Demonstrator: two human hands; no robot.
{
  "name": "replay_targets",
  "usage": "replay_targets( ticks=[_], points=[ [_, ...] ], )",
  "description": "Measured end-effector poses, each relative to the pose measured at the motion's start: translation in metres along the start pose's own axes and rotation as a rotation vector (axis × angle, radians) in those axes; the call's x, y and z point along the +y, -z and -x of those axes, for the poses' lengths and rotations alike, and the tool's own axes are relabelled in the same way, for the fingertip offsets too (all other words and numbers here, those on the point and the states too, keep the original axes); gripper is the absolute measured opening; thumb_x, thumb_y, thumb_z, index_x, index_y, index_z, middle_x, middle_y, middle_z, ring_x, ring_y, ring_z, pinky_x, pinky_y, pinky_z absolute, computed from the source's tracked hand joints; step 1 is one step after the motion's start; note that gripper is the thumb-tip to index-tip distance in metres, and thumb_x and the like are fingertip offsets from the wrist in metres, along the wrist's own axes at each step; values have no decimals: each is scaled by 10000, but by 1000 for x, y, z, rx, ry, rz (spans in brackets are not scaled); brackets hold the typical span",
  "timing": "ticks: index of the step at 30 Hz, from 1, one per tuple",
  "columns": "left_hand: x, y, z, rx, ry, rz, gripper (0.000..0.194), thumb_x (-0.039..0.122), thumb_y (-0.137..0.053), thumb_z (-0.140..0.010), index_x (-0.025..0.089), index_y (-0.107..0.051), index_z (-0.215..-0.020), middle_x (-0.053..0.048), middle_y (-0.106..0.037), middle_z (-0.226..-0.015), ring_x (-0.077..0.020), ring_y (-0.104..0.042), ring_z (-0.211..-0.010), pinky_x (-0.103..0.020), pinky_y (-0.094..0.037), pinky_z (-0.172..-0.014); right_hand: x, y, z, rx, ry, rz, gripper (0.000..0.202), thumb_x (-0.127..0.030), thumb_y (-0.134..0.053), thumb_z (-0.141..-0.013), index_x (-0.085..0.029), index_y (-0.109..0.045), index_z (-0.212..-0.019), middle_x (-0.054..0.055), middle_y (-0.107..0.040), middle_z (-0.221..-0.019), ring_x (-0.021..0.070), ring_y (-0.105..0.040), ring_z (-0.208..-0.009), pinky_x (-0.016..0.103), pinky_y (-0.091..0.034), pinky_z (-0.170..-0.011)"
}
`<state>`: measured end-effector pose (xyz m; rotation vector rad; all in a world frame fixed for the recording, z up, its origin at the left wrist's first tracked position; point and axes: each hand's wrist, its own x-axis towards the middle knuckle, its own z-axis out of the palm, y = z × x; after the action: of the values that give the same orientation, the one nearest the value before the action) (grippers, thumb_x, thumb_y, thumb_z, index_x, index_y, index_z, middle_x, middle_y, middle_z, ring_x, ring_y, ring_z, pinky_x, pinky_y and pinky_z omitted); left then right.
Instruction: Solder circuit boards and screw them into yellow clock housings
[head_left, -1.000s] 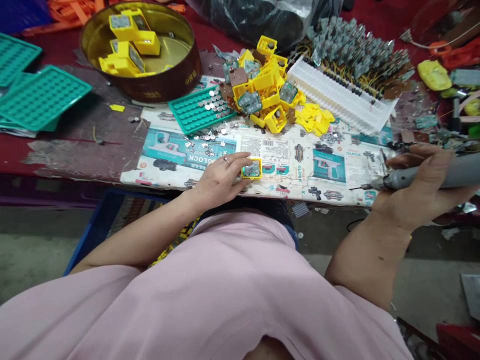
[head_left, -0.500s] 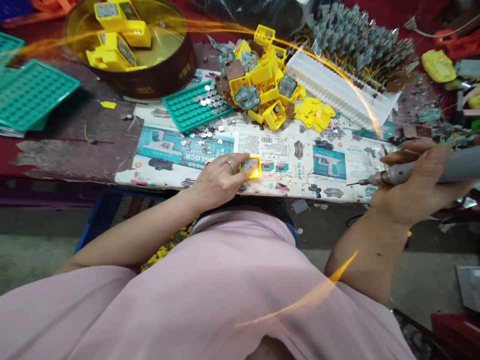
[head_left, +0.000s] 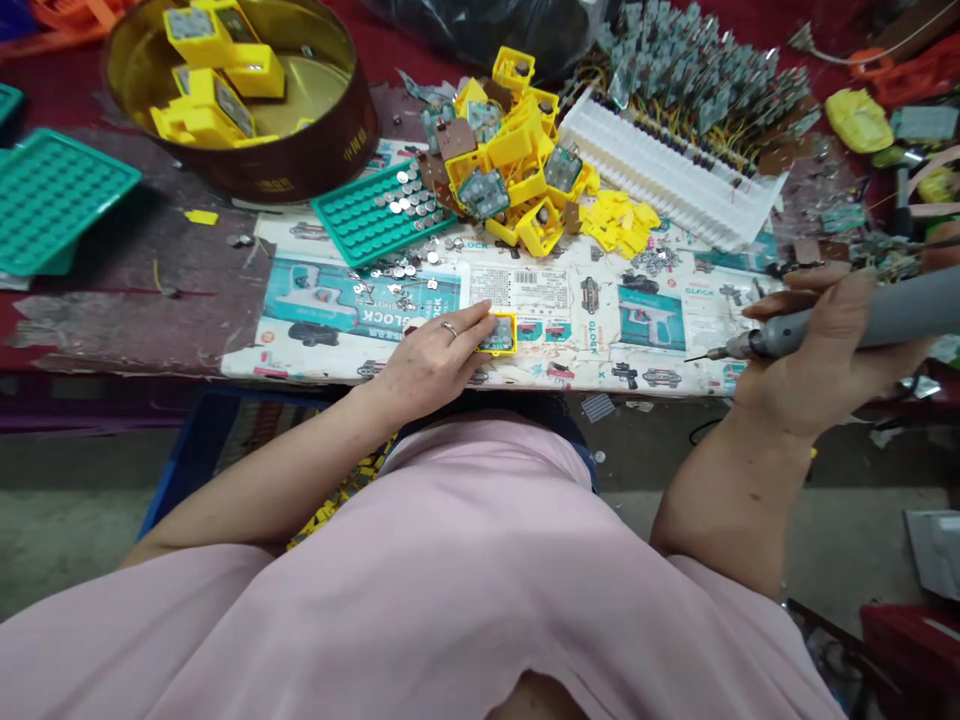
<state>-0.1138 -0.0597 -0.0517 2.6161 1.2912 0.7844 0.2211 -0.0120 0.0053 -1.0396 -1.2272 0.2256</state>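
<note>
My left hand (head_left: 439, 358), with a ring on one finger, grips a small yellow plastic case (head_left: 514, 334) against the printed cardboard (head_left: 570, 350) at the bench's front edge. A grey-green circuit board (head_left: 498, 333) shows inside the case, partly under my fingers. In my right hand (head_left: 832, 370) is a grey electric screwdriver (head_left: 802, 328), its thin bit pointing left above the cardboard's right end, well apart from the case. Beyond the left hand, loose button cells (head_left: 406, 268) lie by a teal tray (head_left: 360, 225) that holds more of them.
Yellow cases and boards (head_left: 517, 160) are heaped at the back, beside flat yellow pieces (head_left: 621, 222) and small screws (head_left: 655, 262). A white rack (head_left: 660, 175) stands near wired boards (head_left: 697, 80). A round tin (head_left: 300, 160) with yellow cases stands left, near another teal tray (head_left: 60, 200).
An orange glow on the case and light streaks across the view have gone. Both hands keep their holds; the view has shifted slightly.
</note>
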Motion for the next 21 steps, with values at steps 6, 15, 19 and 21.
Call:
replay_targets(
  ticks=[6, 15, 19, 21],
  points=[
    [-1, 1, 0, 7, 10, 24, 380, 230, -506, -960, 112, -595, -1311, -204, -622, -1373, -270, -638, -1251, -424, -577, -1003, -5, -4, -1, 22, -11, 37, 485, -616, -685, -763, -314, -540, -1114, -41, -636, -787, 116, -552, -502, 309, -457, -532],
    [2, 7, -2, -22, 32, 21, 475, 309, -550, -960, 138, -482, -1397, -192, -595, -1406, -265, -597, -1295, -418, -523, -1064, 28, 11, -1, 18, 295, 131, 416, -521, -448, -959, -373, -347, -1334, -10, -648, -1023, 163, -664, -809, 408, -548, -753],
    [3, 7, -6, -42, 74, 30, 618, 422, -595, -927, 159, -417, -1458, -192, -522, -1481, -296, -523, -1370, -471, -462, -1118, 30, 16, 0, -37, 372, 53, 338, -406, -434, -976, -447, -393, -1309, -44, -687, -1139, 170, -691, -903, 412, -526, -777],
    [3, 7, -10, -19, 84, 54, 617, 441, -624, -906, 142, -471, -1424, -185, -589, -1406, -301, -570, -1306, -474, -470, -1099, 20, 15, 2, -60, 304, 34, 317, -432, -436, -955, -416, -448, -1271, -38, -710, -1147, 193, -700, -952, 433, -523, -803]
  ],
)
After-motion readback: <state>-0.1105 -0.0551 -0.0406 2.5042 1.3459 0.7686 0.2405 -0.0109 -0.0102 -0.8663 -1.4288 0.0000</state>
